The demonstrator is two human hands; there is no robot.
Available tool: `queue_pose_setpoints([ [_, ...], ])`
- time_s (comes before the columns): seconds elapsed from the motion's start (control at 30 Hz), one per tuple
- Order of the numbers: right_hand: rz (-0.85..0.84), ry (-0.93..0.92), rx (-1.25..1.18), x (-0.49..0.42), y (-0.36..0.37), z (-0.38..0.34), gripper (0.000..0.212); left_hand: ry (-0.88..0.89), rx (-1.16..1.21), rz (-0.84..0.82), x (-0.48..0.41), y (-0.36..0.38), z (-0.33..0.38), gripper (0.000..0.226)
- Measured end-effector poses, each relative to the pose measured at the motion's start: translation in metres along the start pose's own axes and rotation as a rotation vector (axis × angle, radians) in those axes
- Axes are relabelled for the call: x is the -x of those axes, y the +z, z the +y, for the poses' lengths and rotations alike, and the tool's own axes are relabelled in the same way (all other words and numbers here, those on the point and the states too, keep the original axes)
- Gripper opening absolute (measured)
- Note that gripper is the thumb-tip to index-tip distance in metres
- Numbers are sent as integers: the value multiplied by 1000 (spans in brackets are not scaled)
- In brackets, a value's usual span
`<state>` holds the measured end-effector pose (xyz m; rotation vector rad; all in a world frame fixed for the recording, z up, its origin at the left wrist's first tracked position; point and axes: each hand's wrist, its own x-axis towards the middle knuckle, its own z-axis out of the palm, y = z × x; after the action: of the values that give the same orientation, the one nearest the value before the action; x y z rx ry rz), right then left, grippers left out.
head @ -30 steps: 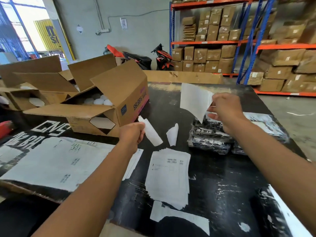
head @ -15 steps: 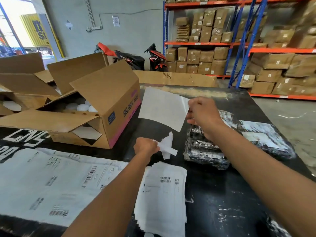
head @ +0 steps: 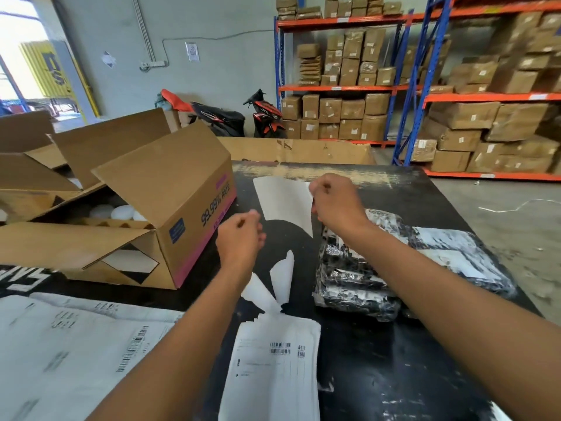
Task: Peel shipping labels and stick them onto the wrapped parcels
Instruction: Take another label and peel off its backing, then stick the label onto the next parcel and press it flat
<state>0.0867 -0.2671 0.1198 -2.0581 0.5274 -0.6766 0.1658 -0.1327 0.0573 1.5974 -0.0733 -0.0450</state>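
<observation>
**Progress.** Early stage, by judgement. A thick stack of white printed barcode labels (head: 273, 363) lies unpeeled on the scuffed black table (head: 382, 378), near the person. Two curled white backing strips (head: 282, 276) lie discarded just beyond that stack. One flat black plastic-wrapped parcel at the far right (head: 452, 256) bears a white patch, probably a label already stuck, though glare makes this uncertain. The nearer pile of crinkled black wrapped parcels (head: 352, 281) shows no label on top.

**Label in hand.** A blank-sided white rectangular label (head: 283, 205) is held in the air above the table, left of the parcel pile and not yet touching any parcel.

**Right hand** (head: 337, 205). Raised over the far end of the pile, forearm crossing it; fingers pinch the label's right edge.

**Left hand** (head: 239, 235). Held beside the open brown cardboard box (head: 170, 205), below the label's lower corner; fingers loosely clenched, nothing seen in them.

**Remaining.** Press this label onto a parcel; repeat through the stack.
</observation>
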Motion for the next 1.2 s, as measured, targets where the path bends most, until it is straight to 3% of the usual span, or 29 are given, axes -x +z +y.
queue_pose_setpoints([
  [0.17, 32, -330, 230, 33, 7, -12, 20, -112, 326, -275, 7, -4, 59, 50],
  [0.23, 46, -455, 330, 51, 8, -10, 19, -134, 328, -311, 10, -3, 72, 44],
  [0.3, 66, -557, 423, 68, 5, -4, 18, -81, 231, -320, 17, 3, 78, 21],
  [0.37, 89, -603, 505, 83, -3, 4, 18, -10, 148, -349, 27, 15, 79, 10],
  [0.53, 73, -585, 647, 117, -46, 31, 24, 27, 160, -413, 66, 47, 77, 43],
  [0.67, 216, -466, 626, 137, -98, 45, 22, 6, 201, -523, 95, 72, 82, 41],
  [0.8, 487, -26, 224, 129, -159, 46, 27, -54, 292, -713, 124, 100, 95, 39],
  [0.87, 481, 173, -75, 120, -185, 48, 39, -52, 303, -776, 137, 116, 100, 38],
  [0.97, 389, 320, -348, 110, -214, 54, 32, -49, 294, -846, 155, 143, 102, 37],
  [1.13, 324, 326, -352, 82, -243, 86, 15, -81, 252, -794, 168, 188, 91, 33],
  [1.2, 305, 318, -323, 72, -250, 102, 22, -46, 156, -709, 169, 202, 81, 30],
])
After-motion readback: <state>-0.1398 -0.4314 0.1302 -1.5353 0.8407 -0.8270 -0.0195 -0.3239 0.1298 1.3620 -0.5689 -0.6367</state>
